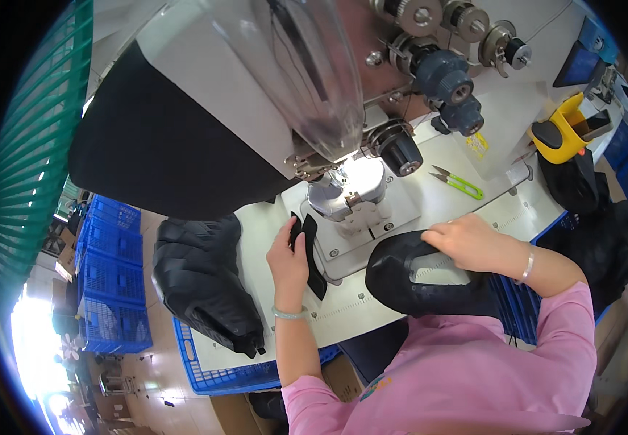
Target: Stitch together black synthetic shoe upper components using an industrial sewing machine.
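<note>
My right hand (462,244) pinches the top edge of a black shoe upper (388,270), which has a long opening through its middle and hangs over the table's front edge. To the left of the machine's bed, my left hand (289,262) has a narrow black strip between its thumb and forefinger. A second curved black strip (314,264) lies right beside that thumb. Between and beyond both hands stands a sewing machine (350,197), its lamp lighting the needle area. A stack of black shoe uppers (199,272) rests left of my left hand.
Green-handled thread snips (464,186) lie right of the machine bed. A yellow holder (566,130) stands at the far right, above more black pieces (604,232). Blue crates (114,283) are stacked on the left floor. A blue basket (192,355) sits under the table's front left edge.
</note>
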The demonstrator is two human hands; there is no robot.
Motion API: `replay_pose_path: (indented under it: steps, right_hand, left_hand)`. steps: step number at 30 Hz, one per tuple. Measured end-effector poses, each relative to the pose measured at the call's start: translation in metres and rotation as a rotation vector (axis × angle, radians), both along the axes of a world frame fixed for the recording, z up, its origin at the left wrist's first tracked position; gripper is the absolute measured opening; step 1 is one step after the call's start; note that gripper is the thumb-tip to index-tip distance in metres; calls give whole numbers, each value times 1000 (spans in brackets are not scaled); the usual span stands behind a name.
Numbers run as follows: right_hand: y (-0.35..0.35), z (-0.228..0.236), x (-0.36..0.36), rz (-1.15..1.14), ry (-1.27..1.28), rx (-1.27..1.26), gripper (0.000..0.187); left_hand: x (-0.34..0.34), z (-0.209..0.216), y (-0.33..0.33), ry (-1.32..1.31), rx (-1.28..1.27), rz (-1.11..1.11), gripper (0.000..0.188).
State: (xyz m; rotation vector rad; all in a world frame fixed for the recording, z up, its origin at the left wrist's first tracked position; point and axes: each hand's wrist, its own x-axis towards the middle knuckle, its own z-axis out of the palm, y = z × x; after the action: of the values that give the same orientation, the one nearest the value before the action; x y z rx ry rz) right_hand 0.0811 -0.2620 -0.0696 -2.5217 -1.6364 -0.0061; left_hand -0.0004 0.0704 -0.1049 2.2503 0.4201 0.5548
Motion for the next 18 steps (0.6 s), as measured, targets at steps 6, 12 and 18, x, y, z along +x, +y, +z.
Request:
replay_pose_path:
  steps: [6, 12, 18]
  right_hand:
    - [33, 35, 7, 303, -353, 445, 30]
    - [44, 50, 18, 153, -620, 529, 39]
    - [47, 46, 21, 107, -553, 487, 40]
  left_hand:
    - [-25, 52, -13, -253, -422, -68, 38]
    - [-40, 96, -54, -254, -655, -360, 39]
    - [-27, 103, -81, -299, 283, -300, 39]
